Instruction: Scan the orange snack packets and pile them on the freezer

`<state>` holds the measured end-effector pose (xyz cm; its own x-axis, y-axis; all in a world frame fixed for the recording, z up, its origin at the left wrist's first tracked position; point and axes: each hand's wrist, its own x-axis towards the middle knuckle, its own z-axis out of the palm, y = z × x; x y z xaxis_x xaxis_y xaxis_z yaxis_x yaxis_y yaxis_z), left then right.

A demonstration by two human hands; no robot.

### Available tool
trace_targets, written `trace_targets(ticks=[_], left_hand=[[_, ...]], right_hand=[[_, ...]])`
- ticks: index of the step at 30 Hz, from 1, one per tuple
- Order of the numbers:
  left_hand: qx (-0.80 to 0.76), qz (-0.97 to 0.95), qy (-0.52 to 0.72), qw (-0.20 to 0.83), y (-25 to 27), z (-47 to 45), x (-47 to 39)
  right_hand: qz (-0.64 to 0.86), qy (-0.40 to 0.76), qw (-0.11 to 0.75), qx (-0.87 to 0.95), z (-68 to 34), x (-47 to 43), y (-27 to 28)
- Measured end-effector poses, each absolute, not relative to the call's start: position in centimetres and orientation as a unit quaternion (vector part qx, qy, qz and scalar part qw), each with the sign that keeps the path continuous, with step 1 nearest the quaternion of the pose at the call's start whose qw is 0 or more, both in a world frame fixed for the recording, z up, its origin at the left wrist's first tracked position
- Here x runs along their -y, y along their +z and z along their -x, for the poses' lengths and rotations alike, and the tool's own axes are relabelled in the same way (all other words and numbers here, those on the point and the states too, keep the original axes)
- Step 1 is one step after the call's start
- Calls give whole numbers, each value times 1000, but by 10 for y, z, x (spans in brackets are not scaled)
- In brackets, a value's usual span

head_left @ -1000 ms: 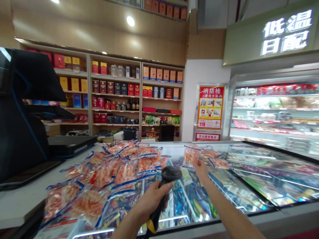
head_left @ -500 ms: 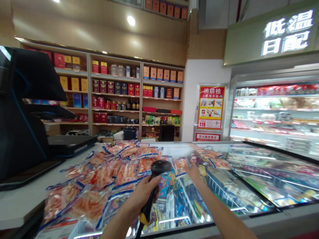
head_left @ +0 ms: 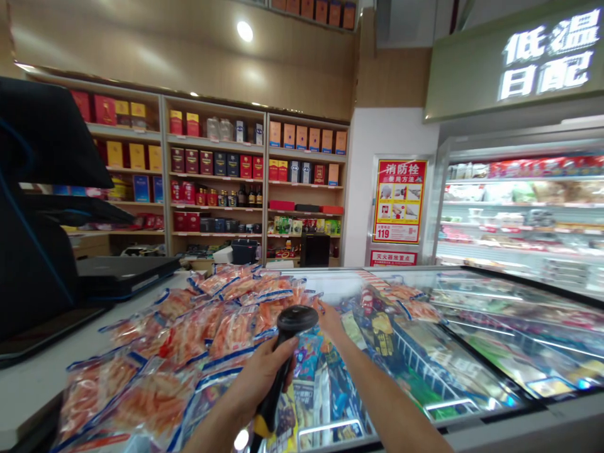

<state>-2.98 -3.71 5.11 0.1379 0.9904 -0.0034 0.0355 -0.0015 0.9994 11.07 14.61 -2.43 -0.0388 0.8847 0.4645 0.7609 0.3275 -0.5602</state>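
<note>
My left hand (head_left: pixel 267 371) is wrapped round the handle of a black handheld barcode scanner (head_left: pixel 297 319) with a yellow part near its cable end. Its head points up and away over the glass freezer lid. Farther forward, my right hand (head_left: pixel 330 322) reaches to the right edge of a pile of clear bags of orange-pink food (head_left: pixel 231 330) with blue borders. The fingers are closed at the edge of one bag (head_left: pixel 309 298), partly hidden by the hand. Beneath the glass show colourful frozen packets (head_left: pixel 311 358) and a white wire basket (head_left: pixel 419 365).
A black checkout terminal (head_left: pixel 38 207) stands on the white counter (head_left: pixel 28 396) at left. A few more bags (head_left: pixel 418 308) lie on the freezer's right side. Shelves of boxes (head_left: pixel 217 163) line the back wall. A lit open fridge (head_left: pixel 523 214) stands at right.
My right hand has moved left across the glass to the pile, and the bag beside it has shifted left too. My left hand still holds the scanner. The view has turned slightly.
</note>
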Motion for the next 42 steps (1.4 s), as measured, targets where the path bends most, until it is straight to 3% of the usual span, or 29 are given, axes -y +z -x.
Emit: trace_targets(ticks=[7, 14, 18, 25, 33, 42], left_hand=[[-467, -550, 436, 538, 47, 11, 24], [-442, -559, 432, 553, 49, -23, 10], [-438, -554, 418, 572, 44, -37, 0], [-461, -541, 414, 568, 36, -43, -10], [-450, -521, 435, 581, 31, -36, -10], [-428, -508, 457, 592, 31, -17, 4]], right_hand=[[613, 61, 384, 688, -137, -148, -27], [710, -21, 382, 591, -252, -148, -19], [787, -102, 313, 522, -308, -145, -23], [816, -113, 238, 515, -341, -154, -41], [758, -148, 181, 608, -355, -156, -57], [624, -124, 243, 733, -313, -117, -72]])
